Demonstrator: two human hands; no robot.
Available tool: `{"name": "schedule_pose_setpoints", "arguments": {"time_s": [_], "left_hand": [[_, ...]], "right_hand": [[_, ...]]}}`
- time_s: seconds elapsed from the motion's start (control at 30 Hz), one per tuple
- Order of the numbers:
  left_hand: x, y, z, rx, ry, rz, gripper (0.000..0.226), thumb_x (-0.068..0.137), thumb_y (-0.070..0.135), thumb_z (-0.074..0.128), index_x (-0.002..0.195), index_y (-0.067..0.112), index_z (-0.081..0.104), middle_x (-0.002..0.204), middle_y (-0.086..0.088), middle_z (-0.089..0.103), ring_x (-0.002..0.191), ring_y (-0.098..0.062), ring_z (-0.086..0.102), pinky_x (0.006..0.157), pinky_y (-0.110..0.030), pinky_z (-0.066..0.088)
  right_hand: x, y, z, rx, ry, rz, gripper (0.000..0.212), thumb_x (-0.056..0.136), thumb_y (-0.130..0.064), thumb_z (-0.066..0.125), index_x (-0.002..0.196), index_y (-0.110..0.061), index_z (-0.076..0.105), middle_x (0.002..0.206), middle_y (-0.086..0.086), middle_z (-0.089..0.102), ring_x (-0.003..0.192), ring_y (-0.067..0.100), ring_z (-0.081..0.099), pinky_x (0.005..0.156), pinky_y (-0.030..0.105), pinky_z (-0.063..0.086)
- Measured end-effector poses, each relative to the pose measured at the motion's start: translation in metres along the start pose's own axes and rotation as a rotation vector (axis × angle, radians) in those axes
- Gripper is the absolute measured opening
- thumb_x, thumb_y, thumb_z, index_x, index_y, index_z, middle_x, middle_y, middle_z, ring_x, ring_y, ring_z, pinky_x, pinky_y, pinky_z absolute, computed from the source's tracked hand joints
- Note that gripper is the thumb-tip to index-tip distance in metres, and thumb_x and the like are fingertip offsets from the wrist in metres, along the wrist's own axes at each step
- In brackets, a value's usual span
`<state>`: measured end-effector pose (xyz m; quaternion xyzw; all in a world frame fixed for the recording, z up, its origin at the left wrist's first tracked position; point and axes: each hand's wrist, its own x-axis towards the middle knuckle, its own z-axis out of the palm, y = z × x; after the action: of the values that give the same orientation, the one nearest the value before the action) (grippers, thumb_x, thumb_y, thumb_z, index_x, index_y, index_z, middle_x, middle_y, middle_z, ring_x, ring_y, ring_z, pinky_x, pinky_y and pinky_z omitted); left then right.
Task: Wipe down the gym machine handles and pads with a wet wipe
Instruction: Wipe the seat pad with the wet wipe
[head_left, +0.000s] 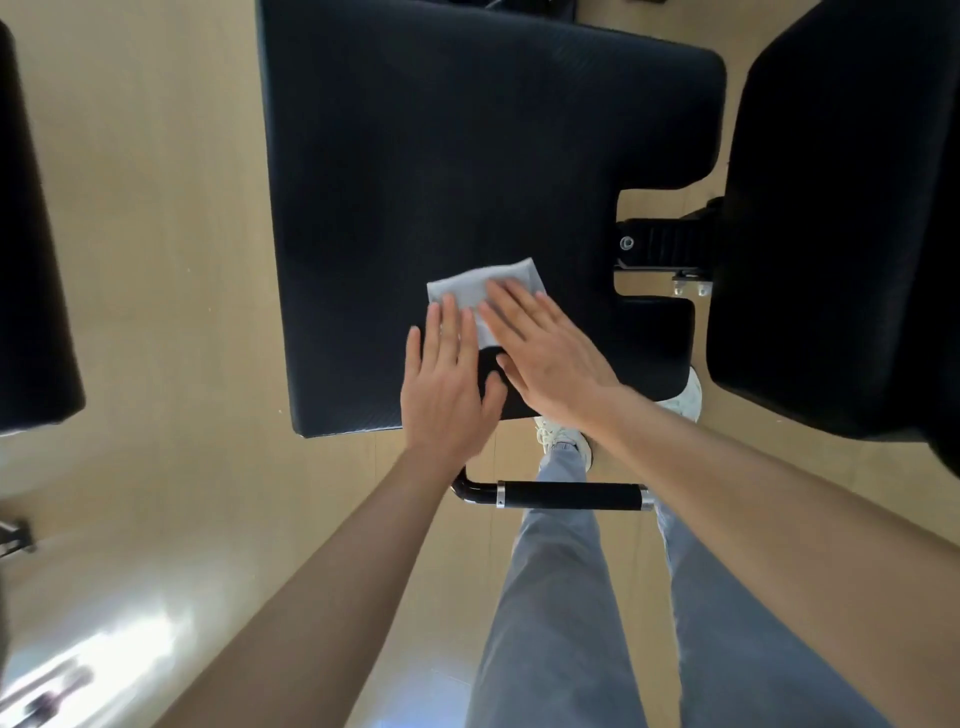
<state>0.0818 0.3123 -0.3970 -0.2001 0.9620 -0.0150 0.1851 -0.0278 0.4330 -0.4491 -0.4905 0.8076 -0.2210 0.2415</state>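
We see pad (467, 156) surface bare beyond wipe (478, 283), wide sweep room there. Our left hand (447, 384), right hand (545, 353) flat, crowd near edge. Right: bracket (660, 244) fills notch, second pad (857, 208) just beside, gap narrow. Left: floor (156, 208) strip free up to third pad (31, 260). Near side: handle (571, 494) crosses in front of pad edge.

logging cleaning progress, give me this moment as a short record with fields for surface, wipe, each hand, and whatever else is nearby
surface: large black pad, seen from above
wipe: white wet wipe, spread flat on the pad's near right part
left hand: flat, fingers straight, pressing the wipe's left side
right hand: flat, fingers straight, pressing the wipe beside the left
handle: black grip with chrome collars, nearer the person than the pad, no hand on it
other pads: second pad at right, third pad at left edge
floor: light wood
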Motion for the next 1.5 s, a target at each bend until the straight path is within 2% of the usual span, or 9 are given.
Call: {"name": "schedule_pose_setpoints", "arguments": {"time_s": [0.23, 0.43, 0.67, 0.87, 0.97, 1.07, 1.17, 1.3, 1.5], "left_hand": [[0.053, 0.001, -0.014, -0.014, 0.047, -0.061, 0.071, 0.101, 0.041, 0.031, 0.162, 0.007, 0.02, 0.17, -0.019, 0.012, 0.159, -0.03, 0.007, 0.129, -0.049, 0.009], [0.022, 0.009, -0.002, -0.009, 0.029, 0.006, 0.071, 0.096, 0.033, 0.037, 0.163, 0.011, 0.022, 0.17, -0.018, 0.01, 0.159, -0.029, 0.005, 0.129, -0.049, 0.007], [-0.045, 0.02, 0.014, 0.029, -0.058, 0.051, 0.076, 0.09, 0.027, 0.04, 0.162, 0.01, 0.024, 0.17, -0.017, 0.012, 0.159, -0.028, 0.006, 0.128, -0.053, 0.01], [-0.005, 0.012, 0.003, 0.054, 0.005, 0.057, 0.068, 0.095, 0.031, 0.037, 0.159, 0.009, 0.032, 0.167, -0.017, 0.023, 0.158, -0.028, 0.013, 0.128, -0.053, 0.009], [0.041, 0.007, -0.008, 0.063, 0.07, 0.01, 0.064, 0.101, 0.036, 0.032, 0.16, 0.009, 0.03, 0.167, -0.018, 0.023, 0.158, -0.028, 0.015, 0.128, -0.052, 0.009], [0.078, -0.003, -0.021, 0.059, 0.106, -0.07, 0.064, 0.103, 0.038, 0.028, 0.161, 0.011, 0.026, 0.168, -0.017, 0.019, 0.158, -0.026, 0.013, 0.129, -0.051, 0.007], [0.088, -0.018, -0.029, 0.057, 0.116, -0.145, 0.064, 0.104, 0.037, 0.025, 0.162, 0.013, 0.021, 0.17, -0.015, 0.015, 0.158, -0.026, 0.011, 0.129, -0.049, 0.006], [0.063, -0.031, -0.03, 0.049, 0.098, -0.222, 0.067, 0.101, 0.035, 0.027, 0.162, 0.009, 0.021, 0.169, -0.016, 0.016, 0.158, -0.026, 0.012, 0.129, -0.049, 0.008], [-0.002, -0.031, -0.021, 0.088, 0.012, -0.33, 0.071, 0.096, 0.035, 0.027, 0.16, 0.003, 0.025, 0.169, -0.018, 0.018, 0.158, -0.029, 0.014, 0.129, -0.05, 0.01]], "right_hand": [[0.041, 0.011, -0.025, 0.024, 0.017, 0.043, 0.066, 0.105, -0.033, 0.034, 0.163, -0.013, 0.009, 0.171, 0.011, 0.0, 0.158, 0.024, -0.002, 0.129, 0.043, 0.009], [0.005, 0.007, 0.004, 0.05, 0.109, 0.062, 0.064, 0.104, -0.027, 0.04, 0.162, -0.01, 0.02, 0.17, 0.014, 0.011, 0.158, 0.026, 0.006, 0.128, 0.045, 0.016], [-0.054, 0.002, 0.031, 0.065, 0.061, -0.015, 0.058, 0.107, -0.023, 0.042, 0.161, -0.012, 0.024, 0.17, 0.012, 0.013, 0.158, 0.024, 0.008, 0.127, 0.044, 0.019], [-0.024, 0.011, 0.013, 0.033, 0.068, 0.013, 0.058, 0.108, -0.028, 0.037, 0.162, -0.013, 0.021, 0.17, 0.014, 0.012, 0.158, 0.025, 0.007, 0.128, 0.044, 0.014], [0.017, 0.016, -0.009, 0.038, 0.091, 0.057, 0.06, 0.106, -0.032, 0.032, 0.162, -0.013, 0.021, 0.17, 0.014, 0.012, 0.158, 0.026, 0.007, 0.128, 0.044, 0.014], [0.06, 0.019, -0.032, 0.036, 0.059, 0.074, 0.063, 0.105, -0.037, 0.023, 0.163, -0.017, 0.011, 0.171, 0.01, 0.002, 0.158, 0.024, -0.002, 0.129, 0.043, 0.008], [0.094, 0.014, -0.048, 0.012, 0.016, 0.033, 0.062, 0.107, -0.038, 0.025, 0.163, -0.019, 0.007, 0.171, 0.009, -0.003, 0.158, 0.022, -0.006, 0.129, 0.042, 0.004], [0.102, -0.004, -0.044, -0.013, -0.002, -0.067, 0.06, 0.108, -0.036, 0.029, 0.162, -0.016, 0.012, 0.171, 0.01, 0.001, 0.158, 0.024, -0.004, 0.129, 0.043, 0.004], [0.063, -0.031, -0.013, -0.014, 0.019, -0.236, 0.058, 0.106, -0.031, 0.036, 0.161, -0.014, 0.024, 0.17, 0.01, 0.01, 0.158, 0.025, 0.002, 0.128, 0.045, 0.011]]}}
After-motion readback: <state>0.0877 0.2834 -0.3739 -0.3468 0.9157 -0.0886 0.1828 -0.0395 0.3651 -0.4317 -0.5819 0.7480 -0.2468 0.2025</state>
